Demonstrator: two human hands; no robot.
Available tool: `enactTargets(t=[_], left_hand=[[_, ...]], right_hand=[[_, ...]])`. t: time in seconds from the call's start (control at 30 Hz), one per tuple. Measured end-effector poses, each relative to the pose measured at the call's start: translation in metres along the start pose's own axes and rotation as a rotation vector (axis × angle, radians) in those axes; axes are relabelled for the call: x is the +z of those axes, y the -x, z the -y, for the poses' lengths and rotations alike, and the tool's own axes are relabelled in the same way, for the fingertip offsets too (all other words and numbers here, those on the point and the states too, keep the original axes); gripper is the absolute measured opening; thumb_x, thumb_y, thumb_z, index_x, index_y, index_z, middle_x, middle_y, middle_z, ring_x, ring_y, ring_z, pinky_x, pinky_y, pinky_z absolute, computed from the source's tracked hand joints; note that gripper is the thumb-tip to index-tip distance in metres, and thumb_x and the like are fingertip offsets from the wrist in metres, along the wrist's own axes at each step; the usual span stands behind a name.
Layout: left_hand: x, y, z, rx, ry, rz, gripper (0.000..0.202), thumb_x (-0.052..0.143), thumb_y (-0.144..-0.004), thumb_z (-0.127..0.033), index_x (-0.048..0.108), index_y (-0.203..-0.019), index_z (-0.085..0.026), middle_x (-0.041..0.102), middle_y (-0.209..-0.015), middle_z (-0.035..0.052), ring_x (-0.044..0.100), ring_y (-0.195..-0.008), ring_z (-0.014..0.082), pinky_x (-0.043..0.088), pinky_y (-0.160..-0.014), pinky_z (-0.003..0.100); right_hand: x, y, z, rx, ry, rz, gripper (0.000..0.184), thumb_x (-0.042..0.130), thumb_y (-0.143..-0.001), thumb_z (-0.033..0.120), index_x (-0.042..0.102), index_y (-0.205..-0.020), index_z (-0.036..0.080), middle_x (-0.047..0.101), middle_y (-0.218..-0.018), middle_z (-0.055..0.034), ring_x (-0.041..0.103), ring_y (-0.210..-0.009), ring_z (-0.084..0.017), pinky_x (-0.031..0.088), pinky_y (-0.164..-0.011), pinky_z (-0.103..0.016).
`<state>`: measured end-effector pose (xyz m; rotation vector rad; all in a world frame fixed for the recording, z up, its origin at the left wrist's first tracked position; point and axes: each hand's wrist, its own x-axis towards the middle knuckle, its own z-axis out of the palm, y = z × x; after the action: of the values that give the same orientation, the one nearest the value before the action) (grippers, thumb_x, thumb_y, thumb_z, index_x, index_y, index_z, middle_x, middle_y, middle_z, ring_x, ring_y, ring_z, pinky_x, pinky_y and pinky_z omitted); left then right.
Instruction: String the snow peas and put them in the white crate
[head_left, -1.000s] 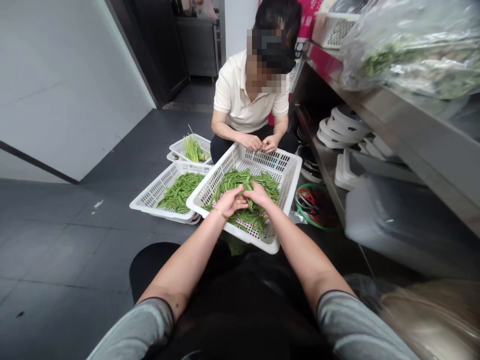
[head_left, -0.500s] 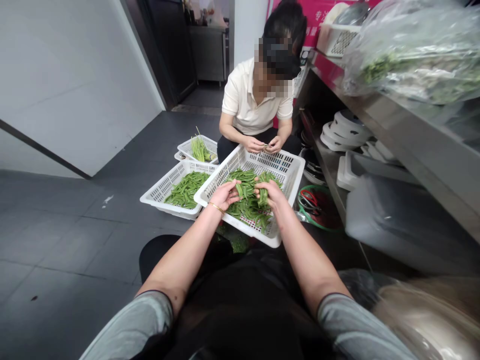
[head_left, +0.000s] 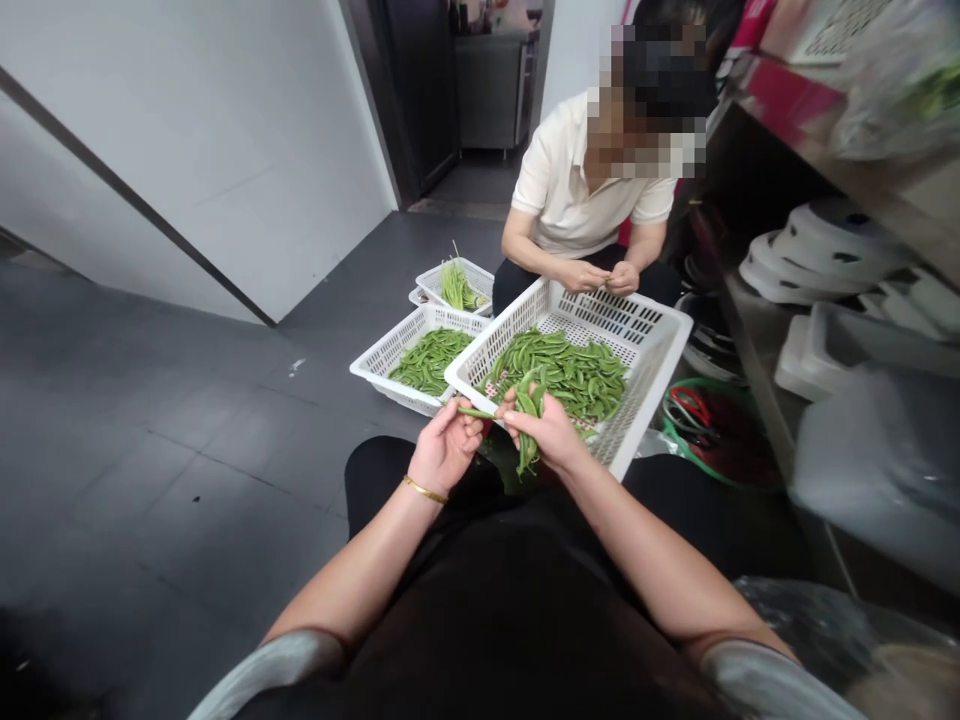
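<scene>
I see big basket point(head_left: 651, 352) straight ahead on floor, pea pods point(head_left: 571, 368) heaped in it; my left hand point(head_left: 444, 452) and right hand point(head_left: 550, 432) at its near rim, bunch of pods point(head_left: 527, 430) in right; second basket point(head_left: 390, 352) left of it; small basket point(head_left: 469, 274) behind that; co-worker point(head_left: 581, 190) crouched beyond; shelf point(head_left: 757, 330) right.

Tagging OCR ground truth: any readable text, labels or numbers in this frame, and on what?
None readable.
Pink box at top, behind the co-worker: no print legible at this angle.
White baskets, pea pods, shelf lids: no labels visible.
</scene>
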<state>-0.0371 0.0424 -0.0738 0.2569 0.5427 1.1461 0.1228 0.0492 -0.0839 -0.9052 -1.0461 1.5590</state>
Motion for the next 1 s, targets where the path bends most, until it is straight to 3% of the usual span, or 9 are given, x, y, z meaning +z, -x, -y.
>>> enactTargets(t=[0.3,0.47,0.57,0.7,0.77,0.87,1.0], left_hand=[[0.013,0.020,0.000,-0.017,-0.076,-0.028,0.020,0.044,-0.082,-0.024,0.049,-0.065,-0.015,0.046,-0.067,0.0038,0.041,-0.049,0.0088,0.030,-0.038,0.017],[0.011,0.024,0.001,-0.046,-0.173,0.076,0.015,0.048,-0.076,-0.021,0.052,-0.063,-0.014,0.046,-0.062,0.0023,0.043,-0.045,0.0095,0.030,-0.036,0.019],[0.009,0.026,0.001,-0.042,-0.271,0.085,0.012,0.053,-0.075,-0.020,0.057,-0.068,-0.012,0.049,-0.058,0.0016,0.044,-0.043,0.0095,0.032,-0.035,0.020],[0.008,0.026,0.006,0.044,-0.456,-0.011,0.017,0.066,-0.074,-0.021,0.064,-0.087,-0.010,0.056,-0.057,0.0015,0.053,-0.047,0.0107,0.043,-0.041,0.020],[0.008,0.026,0.010,0.022,-0.507,-0.002,0.024,0.072,-0.070,-0.021,0.066,-0.090,-0.009,0.061,-0.061,0.0037,0.056,-0.050,0.0117,0.048,-0.046,0.022],[0.007,0.026,0.010,-0.104,-0.511,0.052,0.025,0.073,-0.068,-0.022,0.068,-0.088,-0.008,0.062,-0.061,0.0048,0.055,-0.045,0.0104,0.045,-0.041,0.020],[0.002,0.032,-0.002,-0.224,-0.506,0.103,0.024,0.070,-0.070,-0.020,0.069,-0.091,-0.008,0.062,-0.060,0.0056,0.049,-0.038,0.0080,0.036,-0.034,0.017]], right_hand=[[0.008,0.022,0.009,-0.187,0.277,-0.021,0.022,0.065,-0.072,0.024,0.051,-0.089,0.020,0.060,-0.077,0.0011,0.052,-0.053,-0.009,0.046,-0.049,-0.022],[0.006,0.032,0.017,-0.300,0.481,-0.008,0.017,0.062,-0.073,0.022,0.054,-0.088,0.020,0.062,-0.078,-0.0004,0.058,-0.062,-0.013,0.050,-0.062,-0.027],[0.001,0.036,0.024,-0.418,0.726,0.038,0.013,0.060,-0.073,0.019,0.057,-0.085,0.020,0.065,-0.084,-0.0031,0.062,-0.072,-0.016,0.049,-0.069,-0.028],[0.000,0.040,0.028,-0.517,0.938,0.093,0.011,0.057,-0.069,0.015,0.058,-0.079,0.020,0.066,-0.080,-0.0034,0.061,-0.070,-0.016,0.048,-0.067,-0.027],[0.002,0.043,0.027,-0.497,0.887,0.150,0.012,0.056,-0.069,0.015,0.058,-0.079,0.020,0.065,-0.077,-0.0021,0.060,-0.067,-0.015,0.048,-0.065,-0.026],[0.003,0.046,0.026,-0.415,0.692,0.189,0.011,0.057,-0.069,0.016,0.058,-0.079,0.020,0.063,-0.075,-0.0004,0.059,-0.065,-0.013,0.048,-0.063,-0.026],[-0.015,0.042,0.036,-0.290,0.398,-0.006,0.014,0.061,-0.071,0.019,0.054,-0.083,0.021,0.061,-0.074,0.0007,0.057,-0.058,-0.012,0.048,-0.055,-0.025]])
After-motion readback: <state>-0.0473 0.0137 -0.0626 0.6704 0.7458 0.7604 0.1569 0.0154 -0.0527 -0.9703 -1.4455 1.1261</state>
